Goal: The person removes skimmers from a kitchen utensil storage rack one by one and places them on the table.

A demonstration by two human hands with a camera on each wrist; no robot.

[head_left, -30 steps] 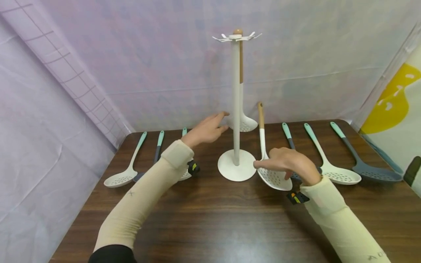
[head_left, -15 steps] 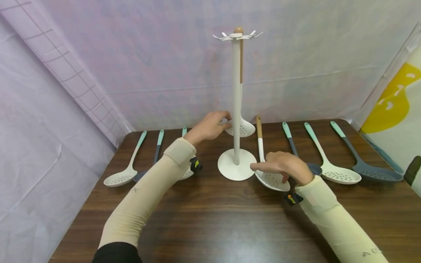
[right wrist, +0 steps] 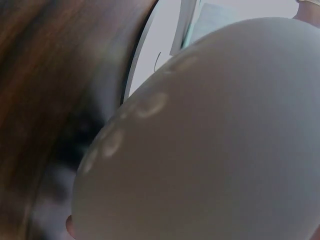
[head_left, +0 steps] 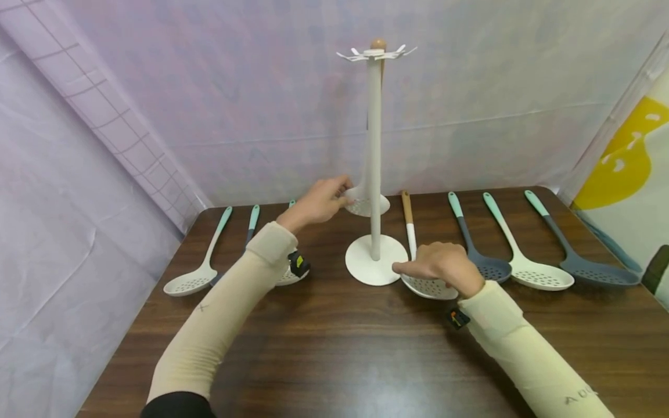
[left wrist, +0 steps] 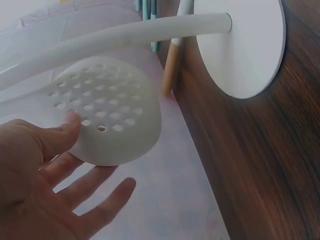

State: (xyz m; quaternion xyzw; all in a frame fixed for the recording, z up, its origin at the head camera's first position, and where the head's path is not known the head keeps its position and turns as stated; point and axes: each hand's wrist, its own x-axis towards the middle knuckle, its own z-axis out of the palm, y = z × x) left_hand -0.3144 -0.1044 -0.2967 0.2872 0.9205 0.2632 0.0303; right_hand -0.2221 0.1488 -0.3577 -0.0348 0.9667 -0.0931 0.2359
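Observation:
Behind the white rack's post hangs a white slotted spoon, its wooden handle mostly hidden by the post. My left hand pinches the rim of its perforated bowl, thumb on the holed face and some fingers behind. To the right of the rack's round base, my right hand holds the bowl of a second white slotted spoon, whose wooden handle points to the back. The smooth side of that bowl fills most of the right wrist view, hiding most fingers.
Several mint-handled slotted spoons lie on the brown table: a white one and others at left, partly covered by my left arm. On the right are a grey-blue one, a white one and another grey-blue one. Cloth hangs behind.
My left hand has shifted the hanging spoon's bowl leftward behind the post. The right hand has moved slightly left with its spoon, and that spoon's handle end has lowered.

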